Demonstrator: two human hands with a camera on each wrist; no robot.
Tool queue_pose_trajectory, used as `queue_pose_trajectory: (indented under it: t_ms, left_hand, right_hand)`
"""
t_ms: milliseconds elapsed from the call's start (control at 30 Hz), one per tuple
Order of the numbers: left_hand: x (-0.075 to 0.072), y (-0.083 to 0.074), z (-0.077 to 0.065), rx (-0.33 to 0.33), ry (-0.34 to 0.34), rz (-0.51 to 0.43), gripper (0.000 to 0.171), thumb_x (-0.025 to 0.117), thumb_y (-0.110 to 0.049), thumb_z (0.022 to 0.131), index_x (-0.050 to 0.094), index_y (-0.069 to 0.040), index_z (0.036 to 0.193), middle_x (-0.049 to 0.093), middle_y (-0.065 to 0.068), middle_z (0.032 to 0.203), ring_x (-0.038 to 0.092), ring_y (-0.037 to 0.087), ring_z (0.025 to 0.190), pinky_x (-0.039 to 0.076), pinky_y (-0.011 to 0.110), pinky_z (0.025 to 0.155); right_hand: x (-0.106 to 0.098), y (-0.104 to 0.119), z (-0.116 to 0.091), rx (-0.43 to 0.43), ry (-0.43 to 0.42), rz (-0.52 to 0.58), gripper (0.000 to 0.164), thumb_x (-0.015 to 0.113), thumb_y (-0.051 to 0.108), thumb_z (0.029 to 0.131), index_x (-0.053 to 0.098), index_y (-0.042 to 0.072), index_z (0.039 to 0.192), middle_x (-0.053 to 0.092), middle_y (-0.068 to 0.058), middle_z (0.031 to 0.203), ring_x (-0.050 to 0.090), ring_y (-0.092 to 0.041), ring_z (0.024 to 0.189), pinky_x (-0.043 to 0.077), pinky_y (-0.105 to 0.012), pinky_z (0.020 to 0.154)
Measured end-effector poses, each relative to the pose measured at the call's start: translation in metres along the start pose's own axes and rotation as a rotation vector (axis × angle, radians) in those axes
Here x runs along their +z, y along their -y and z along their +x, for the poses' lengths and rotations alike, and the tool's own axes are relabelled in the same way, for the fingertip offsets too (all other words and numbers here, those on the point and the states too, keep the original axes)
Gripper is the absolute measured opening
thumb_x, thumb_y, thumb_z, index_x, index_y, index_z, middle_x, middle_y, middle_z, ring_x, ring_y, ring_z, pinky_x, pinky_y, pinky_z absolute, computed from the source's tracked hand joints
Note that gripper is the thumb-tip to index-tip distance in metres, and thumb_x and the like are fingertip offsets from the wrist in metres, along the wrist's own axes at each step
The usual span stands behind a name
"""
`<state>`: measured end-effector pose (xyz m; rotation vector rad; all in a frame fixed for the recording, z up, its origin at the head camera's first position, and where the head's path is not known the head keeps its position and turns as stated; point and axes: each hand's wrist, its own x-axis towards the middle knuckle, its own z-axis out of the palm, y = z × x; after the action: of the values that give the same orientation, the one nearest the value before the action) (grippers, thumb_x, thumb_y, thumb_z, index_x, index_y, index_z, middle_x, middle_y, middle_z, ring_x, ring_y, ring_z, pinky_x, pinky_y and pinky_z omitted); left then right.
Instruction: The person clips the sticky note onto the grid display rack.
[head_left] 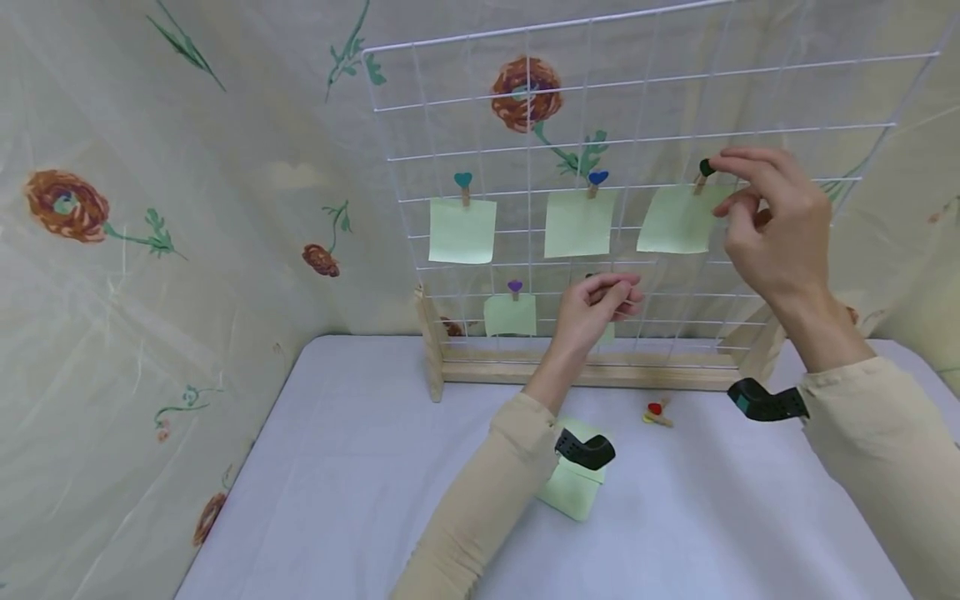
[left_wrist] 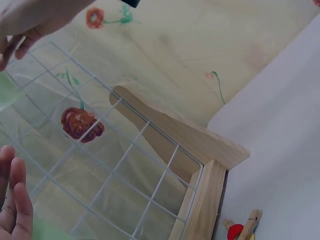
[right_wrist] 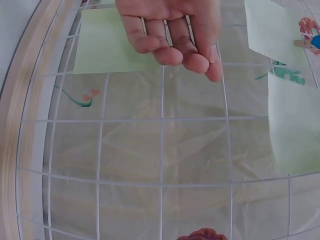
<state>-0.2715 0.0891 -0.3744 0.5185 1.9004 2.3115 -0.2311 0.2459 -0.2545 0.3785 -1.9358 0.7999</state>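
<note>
My right hand [head_left: 780, 217] is raised at the white wire grid [head_left: 528, 192], its upper fingertips right at a dark green heart clip [head_left: 703, 171]. That clip holds a pale green paper note [head_left: 675, 221] on the grid, and the thumb lies close to the note's right edge. Lower down, my left hand [head_left: 600, 296] hovers before the grid with fingers loosely bent and nothing between them. Behind it a lower note [right_wrist: 100, 45] hangs, mostly hidden in the head view. In the right wrist view, the left hand's fingers [right_wrist: 170, 55] point downward, slightly spread.
Other green notes hang from a teal heart clip [head_left: 463, 183], a blue one [head_left: 597, 178] and a purple one [head_left: 515, 287]. A wooden stand [head_left: 660, 377] carries the grid. On the table lie red and yellow clips [head_left: 657, 413] and a green paper stack [head_left: 573, 492].
</note>
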Motion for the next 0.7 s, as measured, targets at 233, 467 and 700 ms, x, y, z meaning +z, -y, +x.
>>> queue_pose_trajectory:
  t_ms: [233,467,700]
  left_hand:
    - [-0.007,0.011,-0.003,-0.001,0.019,0.036,0.019,0.059,-0.02,0.093,0.069,-0.008,0.105,0.072,0.013,0.094,0.066,0.007,0.071,0.056,0.031,0.073]
    - [-0.016,0.022,-0.004,-0.004,0.032,0.071,0.021,0.058,-0.022,0.094,0.069,-0.009,0.106,0.072,0.012,0.095,0.068,0.016,0.076,0.056,0.039,0.077]
    - [-0.027,0.027,-0.007,-0.034,0.028,0.084,0.021,0.058,-0.022,0.094,0.069,-0.01,0.108,0.071,0.01,0.096,0.068,0.019,0.079,0.052,0.049,0.085]
  right_hand:
    - [-0.004,-0.001,-0.01,0.028,-0.004,-0.017,0.03,0.039,-0.013,0.082,0.067,-0.011,0.094,0.061,-0.02,0.098,0.041,0.021,0.069,0.032,0.004,0.059]
    - [-0.007,-0.021,-0.023,0.068,0.014,-0.043,0.025,0.043,-0.007,0.086,0.066,-0.009,0.092,0.058,-0.011,0.089,0.043,0.021,0.073,0.034,0.004,0.062]
    - [-0.008,-0.031,-0.038,0.083,0.037,-0.049,0.023,0.044,-0.004,0.089,0.066,-0.009,0.09,0.061,-0.015,0.084,0.043,0.017,0.078,0.032,0.002,0.061]
